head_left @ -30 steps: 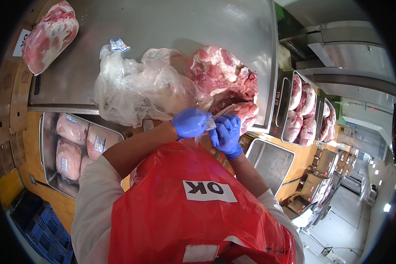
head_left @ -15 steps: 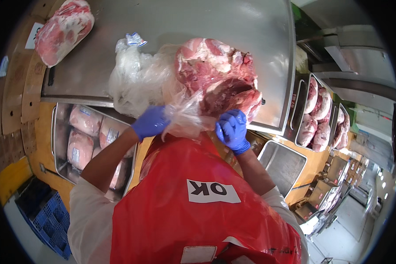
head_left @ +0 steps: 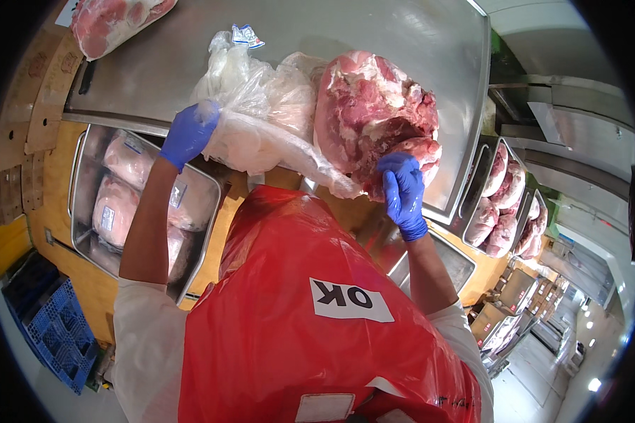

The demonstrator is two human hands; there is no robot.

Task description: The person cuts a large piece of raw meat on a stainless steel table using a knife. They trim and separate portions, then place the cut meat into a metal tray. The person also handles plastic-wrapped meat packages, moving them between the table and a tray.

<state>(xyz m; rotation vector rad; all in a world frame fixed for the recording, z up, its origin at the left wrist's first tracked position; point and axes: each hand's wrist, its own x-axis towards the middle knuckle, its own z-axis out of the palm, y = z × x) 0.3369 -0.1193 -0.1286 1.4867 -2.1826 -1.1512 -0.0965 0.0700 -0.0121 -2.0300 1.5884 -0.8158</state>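
Note:
My left hand [head_left: 190, 130], in a blue glove, grips a clear plastic bag [head_left: 261, 141] stretched along the near edge of the steel table. My right hand [head_left: 401, 190], also gloved, has curled fingers at the lower end of a raw, opened meat piece [head_left: 363, 106]; whatever is inside them is hidden. The bag's trailing end lies beside it. More crumpled plastic [head_left: 226, 84] and a small printed scrap [head_left: 247, 37] lie beyond my left hand. Another meat piece [head_left: 116, 25] rests at the far left of the table.
Below left stands a steel tray [head_left: 77, 211] of bagged meat. At right are trays of bare meat [head_left: 501, 197], with a shallow tray [head_left: 450, 261] nearer me. Cardboard [head_left: 14, 127] stands along the left; a blue pallet [head_left: 60, 331] is on the floor.
My left hand has moved up and leftward, drawing the plastic out sideways from the meat. My right hand remains by the meat, shifted slightly up and right in view.

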